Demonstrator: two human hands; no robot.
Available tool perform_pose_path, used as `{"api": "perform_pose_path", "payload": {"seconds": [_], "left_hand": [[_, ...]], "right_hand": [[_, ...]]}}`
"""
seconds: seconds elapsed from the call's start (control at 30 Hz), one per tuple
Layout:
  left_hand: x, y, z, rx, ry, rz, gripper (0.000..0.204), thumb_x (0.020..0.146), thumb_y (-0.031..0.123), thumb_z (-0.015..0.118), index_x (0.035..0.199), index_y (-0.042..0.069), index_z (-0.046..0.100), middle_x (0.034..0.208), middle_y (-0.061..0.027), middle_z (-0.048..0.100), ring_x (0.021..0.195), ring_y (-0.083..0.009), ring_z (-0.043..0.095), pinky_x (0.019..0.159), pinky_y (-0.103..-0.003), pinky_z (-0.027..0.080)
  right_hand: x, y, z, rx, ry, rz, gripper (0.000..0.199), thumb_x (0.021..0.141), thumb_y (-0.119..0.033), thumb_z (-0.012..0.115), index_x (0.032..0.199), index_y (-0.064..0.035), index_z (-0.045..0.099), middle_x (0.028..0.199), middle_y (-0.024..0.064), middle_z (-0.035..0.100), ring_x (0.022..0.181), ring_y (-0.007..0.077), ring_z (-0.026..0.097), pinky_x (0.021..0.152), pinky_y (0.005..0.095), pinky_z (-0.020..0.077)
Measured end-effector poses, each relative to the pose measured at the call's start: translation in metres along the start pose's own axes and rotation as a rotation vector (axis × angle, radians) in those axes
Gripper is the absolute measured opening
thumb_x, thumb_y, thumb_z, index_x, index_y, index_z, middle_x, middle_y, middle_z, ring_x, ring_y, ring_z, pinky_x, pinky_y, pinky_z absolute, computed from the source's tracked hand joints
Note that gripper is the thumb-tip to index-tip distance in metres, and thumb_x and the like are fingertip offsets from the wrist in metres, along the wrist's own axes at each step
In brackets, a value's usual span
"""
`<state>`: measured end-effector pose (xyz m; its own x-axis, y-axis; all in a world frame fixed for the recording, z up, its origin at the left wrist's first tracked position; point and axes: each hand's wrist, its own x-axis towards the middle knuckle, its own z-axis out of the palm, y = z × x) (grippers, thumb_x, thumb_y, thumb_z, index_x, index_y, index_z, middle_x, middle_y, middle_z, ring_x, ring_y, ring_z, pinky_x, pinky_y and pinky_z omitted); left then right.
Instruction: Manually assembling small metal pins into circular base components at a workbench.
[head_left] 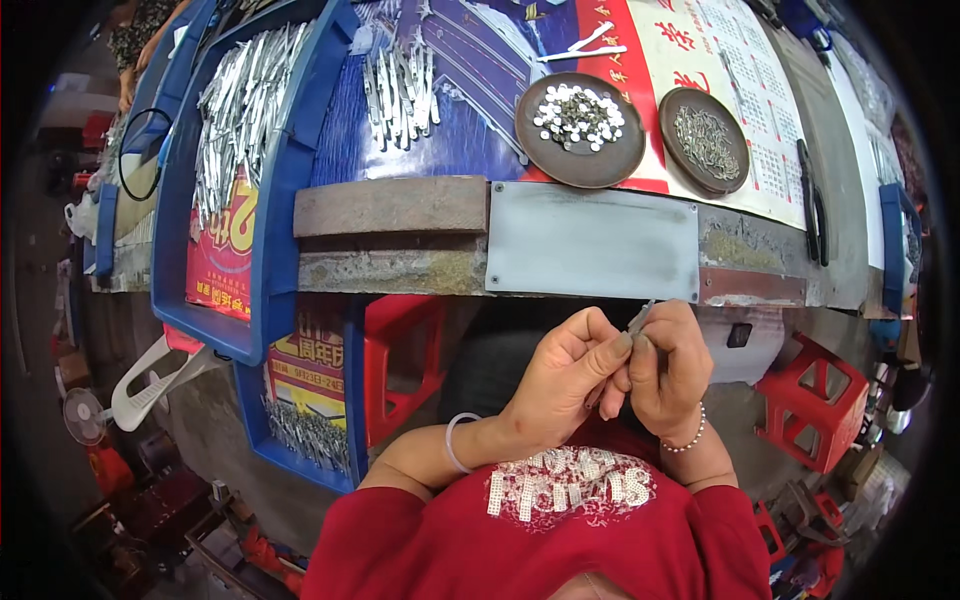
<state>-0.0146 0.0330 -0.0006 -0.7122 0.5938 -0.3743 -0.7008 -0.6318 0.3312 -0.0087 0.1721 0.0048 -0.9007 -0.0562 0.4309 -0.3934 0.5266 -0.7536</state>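
Observation:
My left hand [578, 372] and my right hand [668, 365] meet just below the front edge of the bench, close to my chest. Both are closed, thumbs and fingertips pinched around a small grey metal piece [641, 316]. Its upper end sticks out between the fingers; the rest is covered, so its exact kind does not show. Directly beyond the hands, a pale grey metal plate [592, 242] is screwed to the bench edge. Behind that stands a brown dish [535, 155] of small round silver and dark pieces. To its right, another brown dish [705, 184] contains many tiny metal pins.
A blue bin [277, 215] of long silver metal strips [250, 100] stands left. More strips [400, 95] lie behind a wooden block [390, 206]. A lower blue bin [356, 400] contains small metal parts. Red stools [815, 400] flank me. A black long-handled tool [813, 205] lies right.

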Motion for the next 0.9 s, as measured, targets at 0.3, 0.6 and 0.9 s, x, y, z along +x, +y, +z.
{"api": "perform_pose_path", "payload": {"seconds": [0.3,0.6,0.9], "left_hand": [[-0.009,0.006,-0.001,0.179,-0.130,0.048,0.016,0.094,0.019,0.053,0.086,0.008,0.044,0.068,-0.0082,0.059,0.048,-0.0121,0.054,0.042,-0.020,0.041],[-0.009,-0.006,-0.006,0.029,-0.085,0.030,0.016,0.094,0.020,0.052,0.088,0.007,0.045,0.067,-0.0077,0.059,0.046,-0.0123,0.052,0.041,-0.021,0.041],[-0.011,-0.002,-0.005,-0.047,-0.132,0.016,0.016,0.095,0.020,0.052,0.086,0.008,0.046,0.066,-0.0042,0.056,0.047,-0.0097,0.052,0.042,-0.018,0.040]], "right_hand": [[0.013,0.009,-0.012,0.625,-0.217,0.173,0.014,0.083,-0.009,0.063,0.078,0.0004,0.054,0.076,0.0114,0.056,0.066,0.0182,0.056,0.058,0.0270,0.0451],[0.004,-0.004,-0.005,0.089,-0.072,-0.095,0.016,0.075,0.003,0.065,0.084,-0.0032,0.053,0.076,0.0110,0.057,0.061,0.0239,0.056,0.051,0.0313,0.0452],[-0.002,-0.008,0.002,0.062,-0.012,-0.098,0.016,0.076,0.004,0.062,0.087,-0.0021,0.051,0.078,0.0132,0.056,0.060,0.0241,0.055,0.051,0.0313,0.0450]]}}
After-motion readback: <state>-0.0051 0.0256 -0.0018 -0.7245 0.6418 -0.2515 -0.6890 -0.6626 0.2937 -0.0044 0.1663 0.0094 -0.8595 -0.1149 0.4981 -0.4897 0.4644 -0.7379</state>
